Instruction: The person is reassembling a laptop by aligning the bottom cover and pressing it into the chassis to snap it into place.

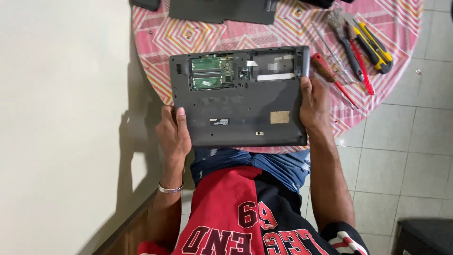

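A grey laptop [240,97], turned underside up, is gripped at both short edges above a round table with a pink patterned cloth [292,28]. The left hand [173,134] is clamped around the near left corner, thumb laid on the base; the right hand [314,106] is closed over the right edge. Between the two grips, toward the far edge, an opened bay with green circuit boards [207,72] is exposed. Just beyond the right hand, a red-handled screwdriver [330,75], pliers [351,52] and a yellow utility knife [375,47] are laid on the cloth.
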